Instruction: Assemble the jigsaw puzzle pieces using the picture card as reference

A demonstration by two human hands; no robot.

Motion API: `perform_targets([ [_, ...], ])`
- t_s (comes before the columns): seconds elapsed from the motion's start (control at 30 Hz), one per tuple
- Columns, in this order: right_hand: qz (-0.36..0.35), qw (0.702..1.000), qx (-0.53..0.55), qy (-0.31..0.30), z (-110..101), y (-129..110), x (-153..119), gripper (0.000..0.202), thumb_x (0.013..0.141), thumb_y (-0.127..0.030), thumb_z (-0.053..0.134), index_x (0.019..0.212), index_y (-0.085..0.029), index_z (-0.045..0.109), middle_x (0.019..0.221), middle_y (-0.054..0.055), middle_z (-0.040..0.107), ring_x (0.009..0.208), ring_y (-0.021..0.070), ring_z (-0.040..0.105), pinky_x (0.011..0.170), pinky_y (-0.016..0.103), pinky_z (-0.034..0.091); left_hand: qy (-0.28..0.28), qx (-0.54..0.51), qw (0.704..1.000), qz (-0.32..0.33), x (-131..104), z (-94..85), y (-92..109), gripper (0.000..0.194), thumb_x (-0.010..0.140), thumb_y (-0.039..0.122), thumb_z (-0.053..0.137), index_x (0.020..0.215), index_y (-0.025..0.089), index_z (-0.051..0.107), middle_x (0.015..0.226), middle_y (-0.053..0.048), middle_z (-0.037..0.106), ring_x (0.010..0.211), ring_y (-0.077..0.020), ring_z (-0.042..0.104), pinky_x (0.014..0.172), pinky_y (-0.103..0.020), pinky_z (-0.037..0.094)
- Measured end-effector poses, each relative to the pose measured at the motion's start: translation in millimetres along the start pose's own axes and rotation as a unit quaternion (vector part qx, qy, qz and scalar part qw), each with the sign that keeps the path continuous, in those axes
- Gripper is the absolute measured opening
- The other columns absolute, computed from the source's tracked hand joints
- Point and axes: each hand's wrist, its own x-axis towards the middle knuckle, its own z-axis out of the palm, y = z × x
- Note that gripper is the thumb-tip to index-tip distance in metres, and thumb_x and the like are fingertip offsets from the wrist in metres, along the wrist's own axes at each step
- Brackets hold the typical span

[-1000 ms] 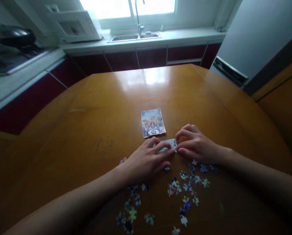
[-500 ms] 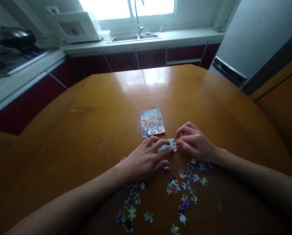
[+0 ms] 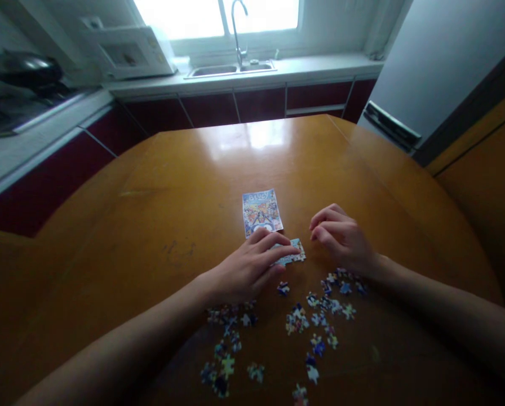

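Observation:
My left hand [image 3: 255, 265] lies over a small joined section of jigsaw puzzle [image 3: 293, 252], its fingers spread across the pale blue pieces and hiding much of them. To the right, apart from that section, my right hand [image 3: 339, 237] hovers with thumb and fingertips drawn together; whether a piece is between them is hidden. Just beyond the left fingers lies a picture sheet [image 3: 261, 211] with a printed penguin scene and lettering. A single loose puzzle piece [image 3: 283, 288] is below the left fingers.
Loose puzzle pieces [image 3: 331, 304] are scattered near me on the wooden table [image 3: 185, 192], with another group [image 3: 227, 366] at the left. Beyond the table are a sink [image 3: 214, 71], a microwave [image 3: 129, 53], a wok [image 3: 24, 67] and a fridge [image 3: 421, 67].
My right hand has pulled back to the right from the joined section, and its fingers have curled in. My left hand stays on the section, its fingers slightly shifted.

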Motion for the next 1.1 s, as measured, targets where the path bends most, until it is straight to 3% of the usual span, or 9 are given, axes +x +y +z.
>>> perform_targets([
  [0.13, 0.039, 0.997, -0.009, 0.072, -9.8, 15.8, 2.4, 0.032, 0.096, -0.022, 0.051, 0.068, -0.021, 0.067, 0.084, 0.005, 0.066, 0.089, 0.0206, 0.057, 0.083, 0.039, 0.045, 0.061, 0.035, 0.998, 0.000, -0.4, -7.1, -4.0, 0.027, 0.100, 0.024, 0.050, 0.125, 0.023, 0.059, 0.116, -0.007, 0.062, 0.108, -0.0219, 0.050, 0.100, -0.039, 0.044],
  [0.37, 0.063, 0.992, -0.040, 0.101, -24.0, 38.9, 5.0, 0.028, 0.094, -0.024, 0.054, 0.071, -0.022, 0.070, 0.084, 0.005, 0.067, 0.090, 0.0225, 0.058, 0.084, 0.041, 0.044, 0.135, 0.097, 0.985, -0.052, -24.2, -19.2, -12.4, 0.012, 0.094, 0.024, 0.062, 0.104, 0.025, 0.069, 0.103, -0.004, 0.068, 0.095, -0.0192, 0.055, 0.084, -0.034, 0.048],
  [0.53, 0.039, 0.997, -0.053, 0.047, -24.2, 37.0, 4.8, 0.011, 0.088, -0.023, 0.062, 0.087, -0.021, 0.073, 0.092, 0.006, 0.070, 0.093, 0.0232, 0.058, 0.086, 0.041, 0.046, 0.131, 0.109, 0.978, -0.119, -41.1, -12.2, -10.7, 0.014, 0.092, 0.032, 0.065, 0.102, 0.024, 0.071, 0.101, -0.004, 0.071, 0.093, -0.0203, 0.056, 0.082, -0.035, 0.050],
  [0.73, -0.013, 0.995, -0.013, -0.098, -13.8, 19.5, 3.3, 0.014, 0.086, -0.027, 0.065, 0.098, -0.024, 0.072, 0.104, 0.006, 0.071, 0.104, 0.0240, 0.058, 0.094, 0.044, 0.046, 0.094, 0.108, 0.985, -0.095, -25.5, 4.0, -4.9, 0.014, 0.093, 0.032, 0.063, 0.103, 0.026, 0.072, 0.108, -0.001, 0.072, 0.096, -0.0203, 0.056, 0.088, -0.038, 0.049],
  [0.87, -0.039, 0.988, -0.013, -0.150, -6.0, 11.1, -0.1, 0.032, 0.082, -0.029, 0.071, 0.114, -0.024, 0.068, 0.113, 0.007, 0.068, 0.110, 0.0245, 0.055, 0.100, 0.044, 0.044, 0.091, 0.106, 0.987, -0.084, -17.9, 6.5, -3.2, 0.019, 0.089, 0.031, 0.067, 0.107, 0.026, 0.071, 0.113, -0.002, 0.071, 0.099, -0.0218, 0.056, 0.090, -0.040, 0.049],
  [1.0, -0.017, 0.988, -0.021, -0.154, -0.2, 8.9, -1.9, 0.055, 0.078, -0.027, 0.074, 0.131, -0.022, 0.058, 0.115, 0.009, 0.066, 0.112, 0.0249, 0.054, 0.102, 0.041, 0.042, 0.090, 0.110, 0.986, -0.090, -16.4, 7.7, -3.2, 0.022, 0.084, 0.033, 0.071, 0.105, 0.026, 0.071, 0.115, -0.002, 0.071, 0.101, -0.0229, 0.056, 0.090, -0.040, 0.048],
  [1.1, -0.004, 0.987, -0.021, -0.162, 4.2, 8.5, -1.3, 0.061, 0.078, -0.028, 0.073, 0.136, -0.023, 0.054, 0.112, 0.006, 0.066, 0.110, 0.0243, 0.054, 0.102, 0.040, 0.041, 0.092, 0.116, 0.984, -0.103, -14.2, 10.1, -3.8, 0.019, 0.084, 0.033, 0.072, 0.101, 0.025, 0.071, 0.112, -0.001, 0.071, 0.098, -0.0228, 0.055, 0.089, -0.041, 0.049],
])
